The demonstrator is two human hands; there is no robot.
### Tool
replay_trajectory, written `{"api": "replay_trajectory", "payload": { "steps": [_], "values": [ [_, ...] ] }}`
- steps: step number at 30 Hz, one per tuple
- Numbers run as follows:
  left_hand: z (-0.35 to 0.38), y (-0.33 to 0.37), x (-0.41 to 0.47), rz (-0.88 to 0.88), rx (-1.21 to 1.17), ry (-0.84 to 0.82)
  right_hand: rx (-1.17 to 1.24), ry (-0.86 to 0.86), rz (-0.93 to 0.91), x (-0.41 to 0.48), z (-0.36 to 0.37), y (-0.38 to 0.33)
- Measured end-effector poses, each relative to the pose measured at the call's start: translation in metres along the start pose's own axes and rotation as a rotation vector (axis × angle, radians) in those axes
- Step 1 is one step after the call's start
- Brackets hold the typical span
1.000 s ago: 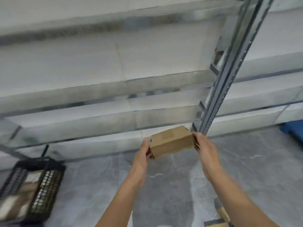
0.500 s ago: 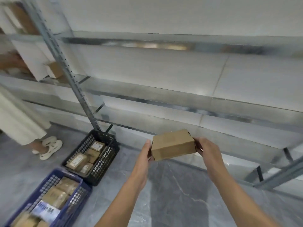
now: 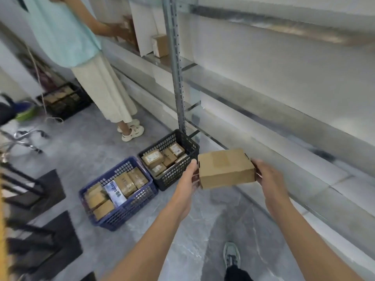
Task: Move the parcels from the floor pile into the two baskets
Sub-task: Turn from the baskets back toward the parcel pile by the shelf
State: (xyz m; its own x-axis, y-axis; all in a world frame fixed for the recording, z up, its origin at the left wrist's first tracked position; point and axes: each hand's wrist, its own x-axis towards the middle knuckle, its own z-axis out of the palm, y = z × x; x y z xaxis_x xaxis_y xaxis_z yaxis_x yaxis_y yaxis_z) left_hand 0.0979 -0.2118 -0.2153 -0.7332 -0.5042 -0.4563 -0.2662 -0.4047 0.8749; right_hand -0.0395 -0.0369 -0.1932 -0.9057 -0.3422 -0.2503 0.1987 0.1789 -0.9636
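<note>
I carry a brown cardboard parcel (image 3: 226, 169) in the air between both hands. My left hand (image 3: 187, 184) presses its left end and my right hand (image 3: 268, 179) holds its right end, fingers partly hidden behind the box. Just left of the parcel, on the floor, stands a black basket (image 3: 188, 148) with several small parcels inside. A blue basket (image 3: 121, 218) packed with parcels sits beside it, nearer to me on the left. The floor pile is out of sight.
Metal shelving (image 3: 178, 78) runs along the right, its post rising right behind the black basket. Another person (image 3: 95, 63) stands at the shelf beyond the baskets. A second black crate (image 3: 65, 98) and chair legs (image 3: 26, 136) lie at far left; my shoe (image 3: 231, 254) is below.
The view has swung left and down, bringing both baskets and the standing person into full sight. The parcel stays held between my hands, now just right of the black basket.
</note>
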Motion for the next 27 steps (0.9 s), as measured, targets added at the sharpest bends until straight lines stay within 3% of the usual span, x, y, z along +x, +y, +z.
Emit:
{"api": "replay_trajectory", "payload": {
  "steps": [17, 27],
  "values": [
    [-0.029, 0.016, 0.116, -0.1, -0.213, 0.445, -0.158, -0.529, 0.132, 0.194, 0.109, 0.003],
    [-0.145, 0.019, 0.244, -0.24, -0.338, 0.55, -0.301, -0.544, 0.305, 0.296, 0.265, 0.047]
  ]
}}
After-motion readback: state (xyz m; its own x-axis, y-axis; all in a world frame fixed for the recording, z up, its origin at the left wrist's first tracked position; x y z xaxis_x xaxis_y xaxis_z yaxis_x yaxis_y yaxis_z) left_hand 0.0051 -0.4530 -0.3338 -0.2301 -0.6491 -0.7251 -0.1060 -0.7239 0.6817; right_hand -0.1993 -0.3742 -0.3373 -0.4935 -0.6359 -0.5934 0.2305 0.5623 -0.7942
